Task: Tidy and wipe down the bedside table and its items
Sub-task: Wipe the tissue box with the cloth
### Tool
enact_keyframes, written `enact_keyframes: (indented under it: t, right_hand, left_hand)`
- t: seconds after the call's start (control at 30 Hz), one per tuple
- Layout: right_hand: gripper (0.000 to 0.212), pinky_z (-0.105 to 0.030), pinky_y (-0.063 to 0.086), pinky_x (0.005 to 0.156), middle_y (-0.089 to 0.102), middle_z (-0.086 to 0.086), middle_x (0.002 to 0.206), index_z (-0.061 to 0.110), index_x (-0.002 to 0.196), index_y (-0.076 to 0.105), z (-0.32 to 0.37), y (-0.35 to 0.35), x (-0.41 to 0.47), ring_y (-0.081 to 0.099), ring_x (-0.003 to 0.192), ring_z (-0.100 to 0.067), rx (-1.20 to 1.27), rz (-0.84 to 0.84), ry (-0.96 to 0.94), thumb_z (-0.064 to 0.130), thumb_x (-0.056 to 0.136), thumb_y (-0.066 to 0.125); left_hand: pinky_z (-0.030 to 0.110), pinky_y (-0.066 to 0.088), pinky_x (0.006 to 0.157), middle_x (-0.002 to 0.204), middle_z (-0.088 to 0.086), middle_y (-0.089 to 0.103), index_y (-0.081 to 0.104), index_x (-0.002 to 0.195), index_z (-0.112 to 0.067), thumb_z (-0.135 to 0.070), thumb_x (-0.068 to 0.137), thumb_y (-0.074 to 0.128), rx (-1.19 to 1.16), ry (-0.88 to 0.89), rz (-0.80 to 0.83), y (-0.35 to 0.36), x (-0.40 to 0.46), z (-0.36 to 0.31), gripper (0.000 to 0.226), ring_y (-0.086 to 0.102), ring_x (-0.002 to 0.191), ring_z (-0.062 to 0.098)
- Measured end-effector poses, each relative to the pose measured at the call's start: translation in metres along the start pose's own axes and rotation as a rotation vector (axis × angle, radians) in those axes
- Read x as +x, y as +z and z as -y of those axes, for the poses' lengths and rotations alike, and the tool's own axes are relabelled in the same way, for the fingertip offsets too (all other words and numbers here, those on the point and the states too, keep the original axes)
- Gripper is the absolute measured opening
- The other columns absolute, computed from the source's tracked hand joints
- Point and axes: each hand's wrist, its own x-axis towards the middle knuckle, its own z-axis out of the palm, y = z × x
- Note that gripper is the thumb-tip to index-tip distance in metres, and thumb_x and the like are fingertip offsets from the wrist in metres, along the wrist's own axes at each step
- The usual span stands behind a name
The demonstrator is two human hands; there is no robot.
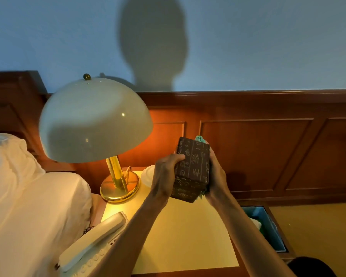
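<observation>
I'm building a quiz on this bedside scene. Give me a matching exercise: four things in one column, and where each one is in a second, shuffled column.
Things:
1. patterned box
2. lamp
3. telephone
4. white dish

Places:
A. near left corner of the table
B. far edge, behind the left hand
C. far left corner, on a brass base
D. lifted off the table between left hand and right hand

Pairs: 1-D, 2-C, 3-A, 4-B
</observation>
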Motion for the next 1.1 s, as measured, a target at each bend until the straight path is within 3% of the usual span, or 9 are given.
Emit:
enact_keyframes:
  t: [0.2, 0.37, 0.5, 0.63, 0.8, 0.87, 0.97, 1.03, 1.1]
  right_hand:
    - [0.063, -0.038, 0.056, 0.067, 0.068, -0.014, 0.098, 0.002, 0.122, 0.058, -0.016, -0.011, 0.018, 0.067, 0.079, -0.027, 0.058, -0.007, 0.203, 0.052, 0.085, 0.053]
    - [0.038, -0.029, 0.052, 0.049, 0.069, -0.007, 0.076, 0.009, 0.091, 0.065, -0.039, -0.015, 0.014, 0.065, 0.061, -0.019, 0.154, 0.156, 0.282, 0.041, 0.098, 0.045]
    - [0.043, -0.033, 0.055, 0.060, 0.070, -0.012, 0.091, 0.008, 0.102, 0.066, -0.064, -0.026, 0.014, 0.067, 0.075, -0.024, 0.130, 0.137, 0.395, 0.047, 0.094, 0.053]
    - [0.061, -0.034, 0.056, 0.070, 0.071, -0.014, 0.103, 0.007, 0.112, 0.065, -0.076, -0.052, 0.007, 0.068, 0.088, -0.026, 0.009, 0.158, 0.461, 0.051, 0.072, 0.077]
    - [0.033, -0.035, 0.058, 0.066, 0.070, -0.021, 0.099, 0.003, 0.121, 0.061, -0.084, -0.085, -0.002, 0.070, 0.082, -0.030, -0.014, 0.050, 0.501, 0.023, 0.099, 0.049]
    - [0.030, -0.041, 0.057, 0.074, 0.070, -0.024, 0.102, 0.006, 0.112, 0.065, -0.096, -0.101, 0.001, 0.069, 0.085, -0.034, -0.174, -0.059, 0.411, 0.030, 0.096, 0.056]
    - [0.032, -0.043, 0.057, 0.081, 0.070, -0.009, 0.097, 0.017, 0.108, 0.064, -0.115, -0.117, -0.002, 0.068, 0.087, -0.023, -0.757, -0.289, 0.166, 0.044, 0.096, 0.052]
    - [0.036, -0.040, 0.056, 0.082, 0.065, 0.002, 0.107, 0.024, 0.119, 0.059, -0.126, -0.121, -0.008, 0.063, 0.097, -0.017, -1.072, -0.276, -0.070, 0.048, 0.096, 0.047]
    - [0.042, -0.035, 0.047, 0.099, 0.051, 0.002, 0.136, 0.025, 0.139, 0.046, -0.146, -0.131, -0.013, 0.048, 0.125, -0.018, -1.395, -0.091, -0.154, 0.034, 0.098, 0.051]
  left_hand:
    - [0.023, 0.053, 0.060, 0.080, 0.003, 0.071, 0.066, 0.090, -0.011, -0.035, 0.083, 0.062, 0.092, 0.156, 0.196, -0.006, -0.007, 0.006, 0.025, 0.069, 0.078, 0.019]
    - [0.029, 0.052, 0.059, 0.075, 0.006, 0.067, 0.064, 0.083, -0.008, -0.037, 0.081, 0.064, 0.143, 0.315, 0.206, -0.008, -0.004, 0.017, 0.029, 0.067, 0.074, 0.022]
    - [0.048, 0.057, 0.060, 0.081, 0.011, 0.068, 0.065, 0.089, -0.005, -0.036, 0.084, 0.064, 0.231, 0.387, 0.161, -0.009, -0.006, 0.036, 0.031, 0.068, 0.077, 0.029]
    - [0.043, 0.051, 0.055, 0.076, 0.007, 0.062, 0.061, 0.085, -0.008, -0.042, 0.088, 0.058, 0.445, 0.435, 0.190, -0.014, -0.005, 0.050, 0.035, 0.060, 0.068, 0.023]
    - [0.041, 0.053, 0.069, 0.094, 0.004, 0.064, 0.063, 0.102, -0.010, -0.036, 0.094, 0.057, 0.712, 0.335, 0.335, -0.036, 0.004, 0.077, 0.029, 0.060, 0.082, 0.019]
    - [0.033, 0.052, 0.080, 0.107, 0.003, 0.060, 0.060, 0.111, -0.013, -0.034, 0.095, 0.057, 0.902, 0.307, 0.371, -0.044, 0.006, 0.097, 0.027, 0.054, 0.092, 0.016]
    - [0.025, 0.044, 0.085, 0.113, 0.002, 0.056, 0.056, 0.117, -0.014, -0.032, 0.096, 0.057, 1.025, 0.233, 0.386, -0.057, 0.005, 0.124, 0.028, 0.047, 0.096, 0.013]
    - [0.029, 0.046, 0.086, 0.112, 0.001, 0.056, 0.056, 0.113, -0.014, -0.032, 0.096, 0.056, 1.057, 0.172, 0.410, -0.064, 0.003, 0.138, 0.025, 0.048, 0.097, 0.015]
    - [0.027, 0.042, 0.089, 0.114, 0.002, 0.057, 0.056, 0.111, -0.013, -0.032, 0.096, 0.055, 1.117, 0.137, 0.447, -0.070, 0.001, 0.149, 0.025, 0.046, 0.100, 0.016]
